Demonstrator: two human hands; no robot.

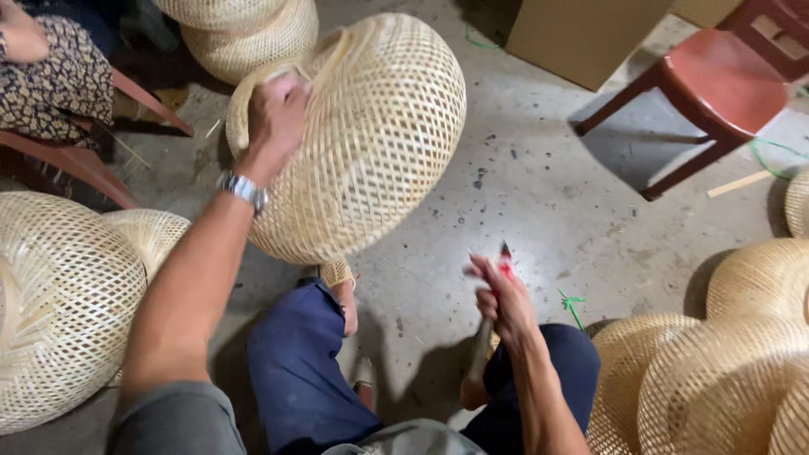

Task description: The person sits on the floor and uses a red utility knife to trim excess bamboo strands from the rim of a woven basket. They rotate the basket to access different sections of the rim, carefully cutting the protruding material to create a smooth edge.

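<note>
Left hand: the left hand (274, 118) is clenched on the rim of a pale woven bamboo shade (371, 135), lifting it off the floor and tilting it toward the right; a metal wristwatch (243, 189) sits on the wrist.
Shade: round, open-lattice, held above the person's blue-trousered knee (295, 354), its lower edge just over a small woven piece (336, 272) resting near the foot.
Right hand: the right hand (501, 295) is closed around a red-handled tool (506, 261), blurred by motion; whether it is a cutter or pliers cannot be told. It is held low, well apart from the shade.
Floor: grey concrete floor (522, 194), scuffed and spotted, with a scrap of green string (571, 303) just beside the right hand.
Left side: 2 finished shades (59, 303) stand on the floor beside the left arm; another person in a patterned garment (59, 76) sits on a red chair beyond them.
Right side: a stack of dome-shaped woven shades (725, 354) fills the lower corner.
Background: 2 more shades (253, 34) lie behind the held one; a red wooden chair (716, 84) and a cardboard box (581, 34) stand at the top right.
</note>
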